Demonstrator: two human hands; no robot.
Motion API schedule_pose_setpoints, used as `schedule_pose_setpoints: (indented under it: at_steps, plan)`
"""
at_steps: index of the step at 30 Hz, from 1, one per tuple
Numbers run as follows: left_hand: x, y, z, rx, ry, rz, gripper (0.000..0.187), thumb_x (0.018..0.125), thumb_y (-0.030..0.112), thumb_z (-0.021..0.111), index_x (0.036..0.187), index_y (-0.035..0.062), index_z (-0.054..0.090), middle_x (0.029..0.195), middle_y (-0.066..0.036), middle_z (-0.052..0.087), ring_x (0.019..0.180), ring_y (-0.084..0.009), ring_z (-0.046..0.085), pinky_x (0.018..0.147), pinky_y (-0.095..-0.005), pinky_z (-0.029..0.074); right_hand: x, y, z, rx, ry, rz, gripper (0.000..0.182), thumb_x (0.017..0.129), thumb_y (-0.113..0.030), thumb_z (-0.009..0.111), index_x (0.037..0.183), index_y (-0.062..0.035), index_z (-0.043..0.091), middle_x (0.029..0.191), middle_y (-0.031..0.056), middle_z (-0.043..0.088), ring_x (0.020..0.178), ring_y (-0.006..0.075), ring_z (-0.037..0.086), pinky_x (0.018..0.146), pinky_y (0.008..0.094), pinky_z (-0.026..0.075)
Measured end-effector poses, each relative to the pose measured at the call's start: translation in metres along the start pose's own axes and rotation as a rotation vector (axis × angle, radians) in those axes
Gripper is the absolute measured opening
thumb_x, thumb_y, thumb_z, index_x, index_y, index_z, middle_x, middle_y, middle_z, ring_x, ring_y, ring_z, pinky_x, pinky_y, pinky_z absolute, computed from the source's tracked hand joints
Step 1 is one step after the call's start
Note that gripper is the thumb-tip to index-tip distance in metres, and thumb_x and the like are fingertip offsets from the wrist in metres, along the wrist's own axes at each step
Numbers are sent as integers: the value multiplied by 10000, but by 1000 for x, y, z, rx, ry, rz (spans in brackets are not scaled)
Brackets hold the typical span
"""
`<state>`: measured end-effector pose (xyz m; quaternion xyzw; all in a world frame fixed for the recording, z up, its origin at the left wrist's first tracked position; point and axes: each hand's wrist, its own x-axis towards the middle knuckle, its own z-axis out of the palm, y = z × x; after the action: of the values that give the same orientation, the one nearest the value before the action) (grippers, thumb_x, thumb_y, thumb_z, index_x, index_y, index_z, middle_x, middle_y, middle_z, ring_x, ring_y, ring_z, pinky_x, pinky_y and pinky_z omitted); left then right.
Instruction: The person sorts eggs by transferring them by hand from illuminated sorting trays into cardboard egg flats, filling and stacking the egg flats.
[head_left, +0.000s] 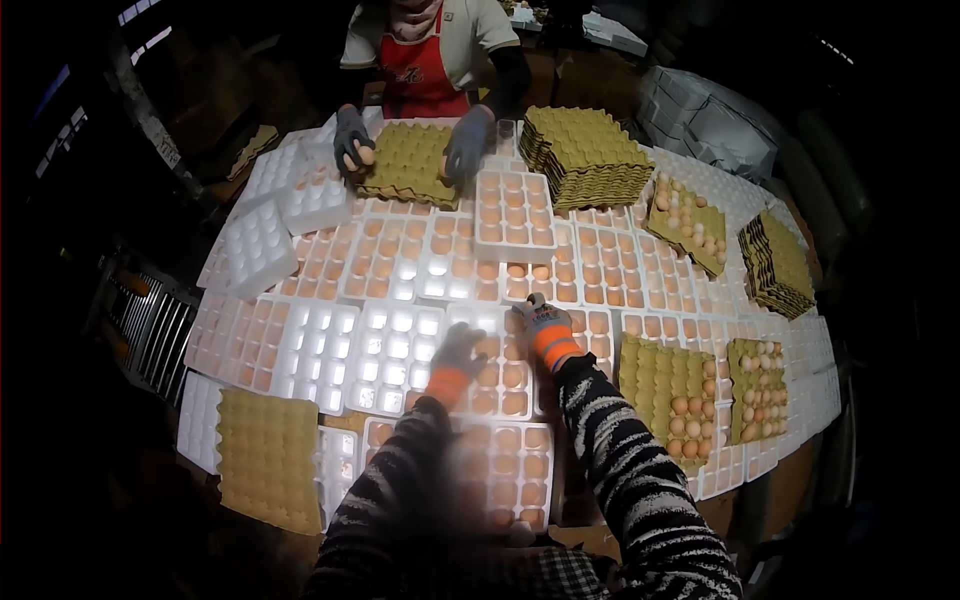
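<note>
My left hand (459, 360), in a grey glove with an orange cuff, is over the left side of a white foam egg tray (488, 402). Motion blurs it, but its fingers look spread, with nothing visible in them. Brown eggs (514, 376) sit in the tray's right-hand cells. My right hand (548, 324), gloved the same way, is at the tray's far right corner with its fingers curled. Whatever they hold is hidden. Left of my left hand lies a foam tray with bare cells (393, 372). Nearest my body is another egg-filled tray (520, 468), partly blurred.
Across the table a co-worker in a red apron (415, 75) handles eggs by a pulp flat (408, 155). A pulp-flat stack (582, 158) and a raised foam egg tray (515, 210) stand ahead. Pulp flats with eggs (660, 385) lie right, an eggless flat (268, 460) left.
</note>
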<state>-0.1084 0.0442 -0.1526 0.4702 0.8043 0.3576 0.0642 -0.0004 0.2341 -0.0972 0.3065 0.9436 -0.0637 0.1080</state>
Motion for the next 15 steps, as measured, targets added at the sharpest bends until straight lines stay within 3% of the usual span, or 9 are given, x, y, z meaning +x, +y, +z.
schedule_pose_setpoints:
  at_steps: [3,4,7,8,10,11,12,14,15]
  plan:
    - [18,2,-16,-263,141,-34,396,867,215,638,1261,176,657,1238,-170,627,1122,-386,620,933,-432,529,-23,-36,-11,247,427,-153,332,898,-198,592,1227,-210,630,1292,142,602,1017,357,684,851,470,544]
    - [25,-7,-14,-270,140,-32,396,867,215,638,1261,176,657,1238,-170,627,1122,-386,620,933,-432,529,-13,-38,-4,295,240,-168,431,901,-304,595,1332,-279,584,1416,128,541,1140,349,643,959,473,507]
    - [45,-19,-15,-132,-131,-75,435,878,168,658,1313,161,634,1188,-156,623,1111,-370,618,969,-407,514,2,-57,-7,221,53,-140,469,877,-248,638,1342,-265,581,1357,127,568,1172,335,632,962,461,508]
    - [52,-18,-19,-136,-132,-64,435,878,168,658,1313,161,634,1188,-156,623,1111,-370,618,969,-407,514,-1,-65,-23,261,94,-76,447,879,-228,642,1323,-241,597,1317,125,586,1154,327,636,956,452,511]
    - [63,-21,-27,-255,137,-137,512,847,110,708,1349,135,607,1218,-137,604,1138,-336,606,996,-395,498,12,-76,-30,301,133,-4,426,881,-207,645,1305,-217,613,1277,123,604,1136,319,640,949,442,513]
    - [72,-22,-34,-472,228,-154,599,815,57,737,1387,103,563,1260,-130,572,1185,-301,573,1015,-391,486,27,-80,-22,502,331,-73,389,891,-209,637,1279,-188,631,1254,126,614,1103,326,640,943,439,513]
    - [85,-48,-19,-458,359,-131,620,819,1,698,1408,104,534,1285,-135,551,1227,-290,542,1040,-391,467,41,-84,-15,701,534,-141,357,901,-212,629,1253,-158,648,1231,128,625,1071,332,639,938,437,513]
    - [106,-74,-15,-555,338,-177,612,814,-5,672,1402,93,532,1272,-149,545,1248,-322,517,1078,-396,433,69,-100,-12,711,649,-265,315,905,-207,621,1200,-105,667,1192,143,635,1017,356,628,919,447,516]
    - [109,-76,-21,-390,310,-117,594,807,32,680,1380,79,532,1284,-159,538,1253,-342,499,1082,-415,413,95,-98,15,499,718,-408,316,913,-188,586,1216,-129,651,1215,159,615,1110,368,601,937,449,506]
